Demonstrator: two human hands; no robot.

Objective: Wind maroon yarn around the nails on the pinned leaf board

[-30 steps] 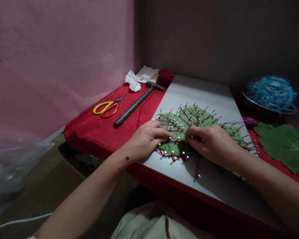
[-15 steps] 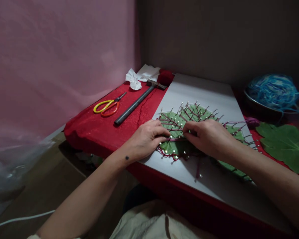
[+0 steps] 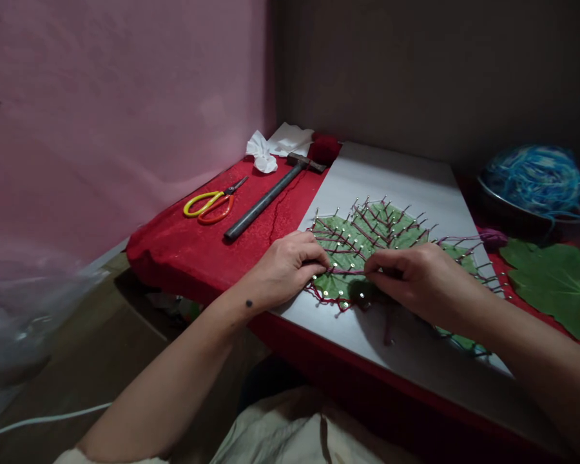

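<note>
A green leaf [image 3: 377, 222] lies on a pale grey board [image 3: 394, 171], with several nails standing up across it. Dark red and purple yarn runs between the nails along the leaf's veins. My left hand [image 3: 292, 264] rests at the leaf's left edge, thumb and fingers pinched at the end of a purple yarn strand [image 3: 347, 271]. To its right, my right hand [image 3: 415, 274] pinches the same strand, which runs straight between the two hands. My fingers hide the yarn's very ends there. Red yarn outlines the leaf's near left edge.
On the red cloth [image 3: 174, 251] to the left lie scissors [image 3: 215, 203], a hammer [image 3: 270, 200] and crumpled white tissue [image 3: 261, 153]. A bowl [image 3: 517, 205] of blue yarn [image 3: 536, 180] stands at the right, with a loose green leaf [image 3: 555, 283] in front. A pink wall [image 3: 125, 96] rises at left.
My right hand has shifted slightly right and toward me, and the purple strand between my hands now shows more clearly. My left hand stays at the leaf's left edge.
</note>
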